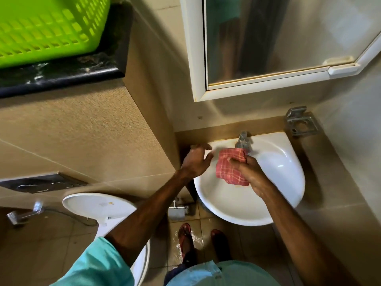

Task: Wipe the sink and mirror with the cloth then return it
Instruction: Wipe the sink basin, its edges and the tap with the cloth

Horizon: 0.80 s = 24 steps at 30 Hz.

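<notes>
Over the sink (274,162), my right hand (250,176) has its fingers (237,162) closed on the red checked cloth (231,168), bunched so I can press it into the basin, I judge. My left hand (194,162) hovers at the sink's left rim, fingers loosely spread, holding nothing. Behind the cloth, at the sink's back edge, the tap (244,141) crowds the wiping path. Above the sink hangs the mirror (268,38), not yet reached. Up left of the sink sits a green basket (47,27).

Your right hand (250,174) is gripping the red checked cloth (231,167) over the sink (278,162), just below the tap (244,141). Your left hand (195,159) is hovering empty just beside it, fingers loosely curled.
</notes>
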Each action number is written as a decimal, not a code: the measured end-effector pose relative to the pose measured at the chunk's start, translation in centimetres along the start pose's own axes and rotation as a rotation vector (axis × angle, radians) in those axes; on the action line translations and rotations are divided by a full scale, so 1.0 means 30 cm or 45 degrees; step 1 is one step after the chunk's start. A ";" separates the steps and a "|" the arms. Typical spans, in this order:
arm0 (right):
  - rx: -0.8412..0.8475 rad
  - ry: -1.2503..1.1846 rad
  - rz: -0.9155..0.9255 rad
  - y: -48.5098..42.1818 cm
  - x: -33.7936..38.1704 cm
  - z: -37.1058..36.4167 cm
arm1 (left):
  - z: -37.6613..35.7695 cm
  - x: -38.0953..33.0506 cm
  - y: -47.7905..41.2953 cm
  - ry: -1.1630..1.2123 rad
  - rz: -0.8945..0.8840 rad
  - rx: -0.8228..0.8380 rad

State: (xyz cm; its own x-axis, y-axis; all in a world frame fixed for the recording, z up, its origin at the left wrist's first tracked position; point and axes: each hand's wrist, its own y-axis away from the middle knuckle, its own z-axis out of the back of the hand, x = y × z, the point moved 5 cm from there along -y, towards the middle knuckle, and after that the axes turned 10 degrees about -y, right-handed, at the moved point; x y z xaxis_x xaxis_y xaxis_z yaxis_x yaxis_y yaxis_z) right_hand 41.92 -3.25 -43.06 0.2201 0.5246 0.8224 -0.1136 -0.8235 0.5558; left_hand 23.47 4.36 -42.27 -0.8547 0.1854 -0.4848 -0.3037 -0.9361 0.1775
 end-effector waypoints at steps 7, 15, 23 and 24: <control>-0.180 0.100 -0.154 -0.144 -0.161 0.061 | -0.201 0.129 -0.036 -0.231 0.351 0.212; -0.285 0.999 1.014 -0.268 0.033 -0.073 | -0.361 0.209 -0.027 -0.356 0.489 0.388; 0.163 1.527 0.799 -0.582 -0.353 0.029 | -0.440 0.253 -0.032 -0.407 0.456 0.377; 0.143 1.504 0.824 -0.587 -0.365 0.032 | -0.437 0.259 -0.042 -0.415 0.450 0.353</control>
State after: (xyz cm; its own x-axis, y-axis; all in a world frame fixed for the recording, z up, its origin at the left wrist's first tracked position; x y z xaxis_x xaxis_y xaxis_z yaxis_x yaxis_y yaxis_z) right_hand 42.45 5.28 -61.98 -0.8066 -0.1371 0.5749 0.2126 -0.9749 0.0658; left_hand 22.73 3.06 -57.48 -0.9974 -0.0014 -0.0725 -0.0367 -0.8526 0.5213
